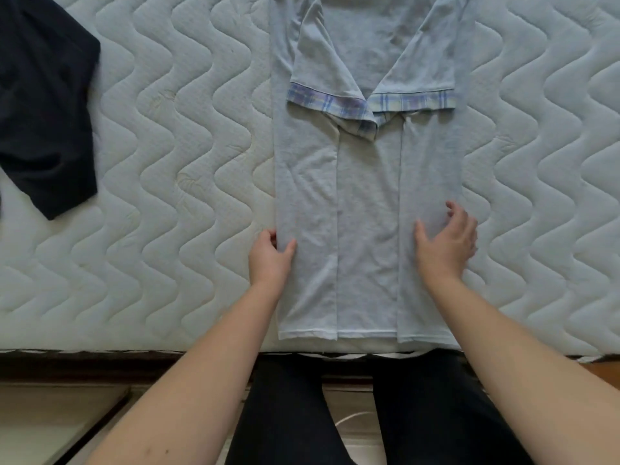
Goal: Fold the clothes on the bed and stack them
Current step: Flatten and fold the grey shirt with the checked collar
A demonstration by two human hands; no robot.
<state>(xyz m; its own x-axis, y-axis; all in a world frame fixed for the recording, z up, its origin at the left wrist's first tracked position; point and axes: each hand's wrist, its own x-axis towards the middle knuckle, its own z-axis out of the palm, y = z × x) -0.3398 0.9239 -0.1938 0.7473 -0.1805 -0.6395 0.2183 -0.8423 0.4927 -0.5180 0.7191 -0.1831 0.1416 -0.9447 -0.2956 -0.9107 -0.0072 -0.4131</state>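
The shirt (365, 182) lies on the bed (184, 146), both sides folded in to a long strip, its long axis running 12 to 6 from the person, hem at the near edge. The sleeves, with plaid cuffs (369, 104), cross at the middle.

The left hand (270, 258) pinches the strip's left edge, thumb on top, fingers tucked under. The right hand (446, 241) rests spread and relaxed on the right flap; whether it grips the edge I cannot tell. Both sit about a third up from the hem, equally near.

Next is likely a fold along the length, hem toward 12. The collar is cut off at the top. A dark garment (43, 105) lies well apart at 10, partly out of view.
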